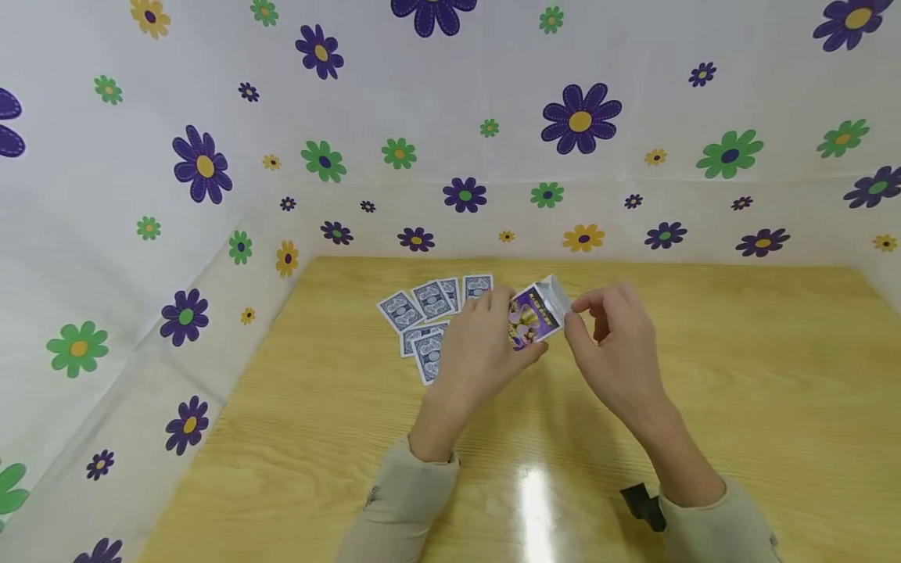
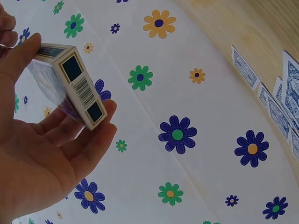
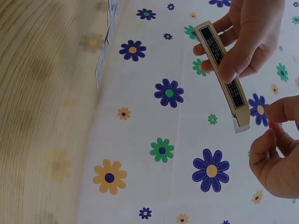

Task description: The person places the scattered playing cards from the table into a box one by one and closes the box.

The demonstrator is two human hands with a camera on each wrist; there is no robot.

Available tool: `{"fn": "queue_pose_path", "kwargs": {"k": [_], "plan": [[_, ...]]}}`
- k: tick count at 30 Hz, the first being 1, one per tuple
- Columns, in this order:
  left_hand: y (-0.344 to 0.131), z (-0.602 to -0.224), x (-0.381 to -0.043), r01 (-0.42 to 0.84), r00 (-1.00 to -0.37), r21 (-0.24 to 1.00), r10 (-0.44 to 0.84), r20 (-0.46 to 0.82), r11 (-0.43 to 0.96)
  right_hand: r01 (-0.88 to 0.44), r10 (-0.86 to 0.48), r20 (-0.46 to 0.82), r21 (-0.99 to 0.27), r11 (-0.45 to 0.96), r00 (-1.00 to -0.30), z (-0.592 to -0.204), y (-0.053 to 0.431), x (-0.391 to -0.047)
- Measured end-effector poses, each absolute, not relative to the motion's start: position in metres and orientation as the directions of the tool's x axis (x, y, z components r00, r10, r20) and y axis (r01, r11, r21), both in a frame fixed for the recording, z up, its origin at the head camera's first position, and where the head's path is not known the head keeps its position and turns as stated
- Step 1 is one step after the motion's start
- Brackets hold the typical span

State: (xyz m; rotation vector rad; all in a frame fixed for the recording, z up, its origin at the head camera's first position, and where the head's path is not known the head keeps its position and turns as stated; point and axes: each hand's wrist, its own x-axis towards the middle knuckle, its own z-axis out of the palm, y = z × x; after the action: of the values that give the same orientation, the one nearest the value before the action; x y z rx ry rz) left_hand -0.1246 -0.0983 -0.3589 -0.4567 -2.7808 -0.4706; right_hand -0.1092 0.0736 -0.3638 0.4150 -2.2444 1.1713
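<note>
My left hand [image 1: 482, 336] grips a purple card box [image 1: 533, 319] by its sides, above the table. In the left wrist view a barcode shows on the box's bottom end [image 2: 84, 91]. The top is open, with a pale flap [image 1: 556, 293] raised towards my right hand [image 1: 615, 352]. My right fingers are loosely curled close to that flap. In the right wrist view, a small gap lies between those fingers [image 3: 280, 109] and the box's end. Whether cards are inside the box is hidden.
Several blue-backed playing cards [image 1: 400, 311] lie spread face down on the wooden table [image 1: 303, 438], partly behind my left hand. A black strap piece [image 1: 643, 507] sits at my right cuff. Flower-patterned white cloth [image 1: 422, 86] hangs behind and to the left.
</note>
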Motion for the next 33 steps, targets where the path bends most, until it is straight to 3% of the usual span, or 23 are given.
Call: {"fn": "queue_pose_path", "kwargs": {"k": [4,8,15,21,26,30,33], "plan": [[-0.099,-0.364,-0.123,0.299,-0.927,0.369,0.176,0.331,0.880,-0.513,-0.051,0.592,-0.649,0.562,-0.804,-0.364,0.071,-0.100],[-0.100,-0.367,-0.121,0.247,-0.934,0.446,0.090,0.345,0.860,-0.451,-0.118,0.464,-0.718,0.531,-0.878,-0.362,0.064,-0.091],[-0.095,-0.371,-0.114,0.262,-0.932,0.537,0.068,0.355,0.802,-0.363,-0.221,0.292,-0.816,0.449,-0.930,-0.365,0.055,-0.078],[-0.095,-0.370,-0.117,0.397,-0.907,0.635,0.181,0.379,0.662,-0.355,-0.194,0.301,-0.848,0.393,-0.934,-0.364,0.056,-0.080],[-0.094,-0.360,-0.116,0.445,-0.895,0.690,0.308,0.322,0.572,-0.341,-0.142,0.310,-0.869,0.360,-0.940,-0.362,0.063,-0.092],[-0.092,-0.353,-0.113,0.470,-0.875,0.693,0.389,0.287,0.546,-0.344,-0.084,0.338,-0.860,0.378,-0.937,-0.362,0.069,-0.102],[-0.089,-0.348,-0.107,0.532,-0.839,0.619,0.458,0.294,0.578,-0.384,-0.063,0.393,-0.833,0.397,-0.918,-0.365,0.070,-0.107]]}}
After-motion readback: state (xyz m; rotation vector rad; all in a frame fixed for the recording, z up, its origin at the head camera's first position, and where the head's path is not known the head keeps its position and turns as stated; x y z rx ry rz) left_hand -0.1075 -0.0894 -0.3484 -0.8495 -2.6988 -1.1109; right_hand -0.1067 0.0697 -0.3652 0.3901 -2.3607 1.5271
